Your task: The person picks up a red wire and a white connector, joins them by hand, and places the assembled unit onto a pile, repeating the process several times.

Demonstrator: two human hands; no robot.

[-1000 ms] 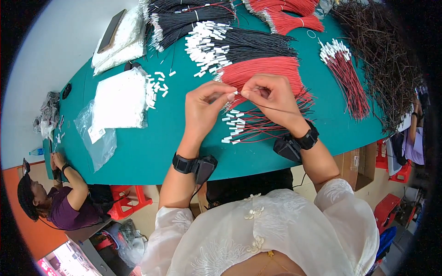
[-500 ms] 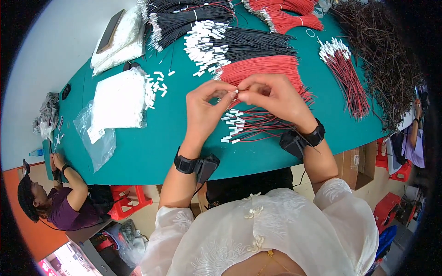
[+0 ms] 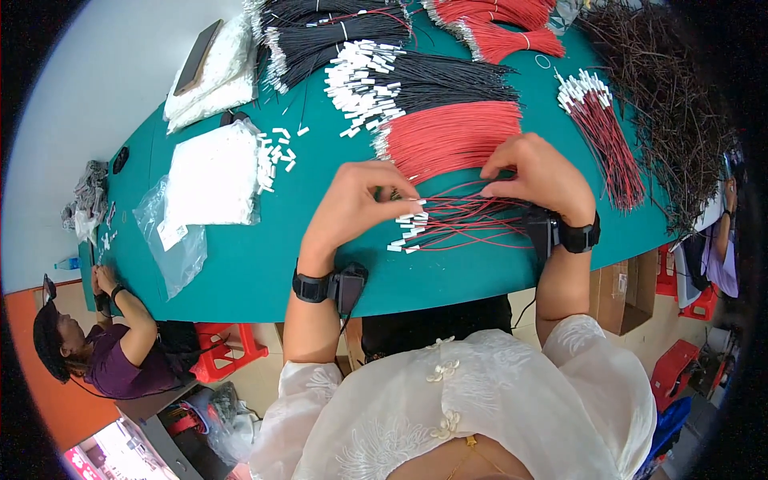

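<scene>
My left hand is closed in a pinch on the white connector at one end of a red and black wire lead. My right hand pinches toward the other end of that lead, fingertips together, right of the left hand. Under and between the hands lies a loose row of finished-looking leads, white connectors to the left. Just beyond them is a thick layer of red wires, with black wires behind it, white connectors on their left ends.
Loose white connectors lie beside a filled white bag at left. A bundle of red and black leads and a brown tangled heap lie at right. Another person sits at the table's left end.
Both hands have come nearer to me and moved apart, the right one further right. The lead now stretches between them above the loose row.
</scene>
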